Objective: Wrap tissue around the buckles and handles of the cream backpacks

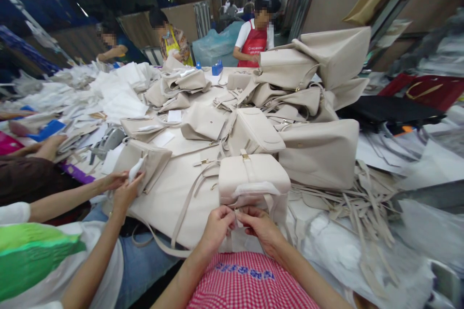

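A cream bag (253,174) stands upright on the table before me, its top handle (255,187) wrapped in white padding and a buckled strap running over its top. Against its near side, my left hand (220,222) and my right hand (260,226) meet with fingers closed in a pinch. Between the fingertips is a small part of the bag that looks like a strap end; the fingers hide most of it. Long, thin straps (184,210) trail from the bag to the left.
Cream bags (319,154) pile up behind and right, with loose straps (362,207) below them. At left, a co-worker's hands (125,190) handle another bag (155,161). White wrapping (119,89) heaps at far left. A person in a red apron (253,43) stands across the table.
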Tool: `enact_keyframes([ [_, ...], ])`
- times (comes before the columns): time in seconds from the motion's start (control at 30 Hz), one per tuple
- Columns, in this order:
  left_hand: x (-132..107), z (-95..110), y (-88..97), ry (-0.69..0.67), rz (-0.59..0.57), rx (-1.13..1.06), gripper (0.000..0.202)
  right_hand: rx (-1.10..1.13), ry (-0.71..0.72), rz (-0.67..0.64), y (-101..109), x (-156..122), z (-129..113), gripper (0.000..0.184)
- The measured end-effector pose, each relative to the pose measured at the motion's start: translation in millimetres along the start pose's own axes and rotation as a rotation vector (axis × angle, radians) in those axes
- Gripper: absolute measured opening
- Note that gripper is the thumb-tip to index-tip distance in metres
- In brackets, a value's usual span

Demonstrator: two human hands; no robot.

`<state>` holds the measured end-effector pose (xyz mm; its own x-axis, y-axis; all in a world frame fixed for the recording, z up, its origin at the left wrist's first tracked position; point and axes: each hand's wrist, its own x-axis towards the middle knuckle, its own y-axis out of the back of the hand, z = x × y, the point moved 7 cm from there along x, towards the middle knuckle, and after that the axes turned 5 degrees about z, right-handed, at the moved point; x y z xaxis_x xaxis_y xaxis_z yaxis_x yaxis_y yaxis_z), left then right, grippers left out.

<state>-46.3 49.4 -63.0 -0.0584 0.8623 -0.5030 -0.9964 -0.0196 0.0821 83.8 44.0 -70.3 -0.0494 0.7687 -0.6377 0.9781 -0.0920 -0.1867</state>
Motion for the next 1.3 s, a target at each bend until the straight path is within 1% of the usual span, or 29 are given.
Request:
enact_keyframes([
  [0.17, 0.4, 0.1, -1.9, 0.02, 0.001, -0.037, 0.026, 0.011, 0.019, -0.029, -2.3, -2.5, -3.9, 0.02],
  [0.3, 1.9, -2.0, -1.2, 0.026, 0.018, -0.064, 0.024, 0.027, 0.024, -0.044, -3.0, -4.9, -4.3, 0.026],
  [0.4, 0.4, -3.1, -1.7, 0.043, 0.019, -0.088, 0.024, 0.034, 0.044, -0.02, -1.2, -5.1, -4.1, 0.029],
  [0.57, -3.0, -5.5, -6.6, 0.104, -0.006, -0.134, 0.027, -0.003, 0.098, 0.005, -0.7, -2.9, -6.9, 0.022],
  [0.67, -2.4, -5.4, -8.3, 0.107, 0.012, -0.156, 0.028, -0.03, 0.118, 0.009, -1.6, -2.2, -8.5, 0.02],
  [0.8, -1.7, -6.1, -9.4, 0.107, 0.044, -0.187, 0.027, -0.049, 0.112, 0.008, -2.3, -3.1, -8.1, 0.021],
  [0.93, -3.0, -9.1, -8.8, 0.147, 0.05, -0.232, 0.026, -0.06, 0.09, -0.002, -1.7, -5.6, -7.7, 0.023],
  [1.03, -3.8, -11.2, -7.7, 0.177, 0.051, -0.271, 0.024, -0.081, 0.1, 0.0, -0.4, -6.3, -9.3, 0.021],
  [1.17, -3.7, -16.5, -9.1, 0.225, 0.046, -0.328, 0.026, -0.111, 0.14, 0.025, -0.1, -4.3, -10.9, 0.017],
  [1.3, -2.7, -22.8, -12.7, 0.257, 0.04, -0.405, 0.031, -0.107, 0.14, 0.047, 0.2, -3.0, -7.7, 0.016],
])
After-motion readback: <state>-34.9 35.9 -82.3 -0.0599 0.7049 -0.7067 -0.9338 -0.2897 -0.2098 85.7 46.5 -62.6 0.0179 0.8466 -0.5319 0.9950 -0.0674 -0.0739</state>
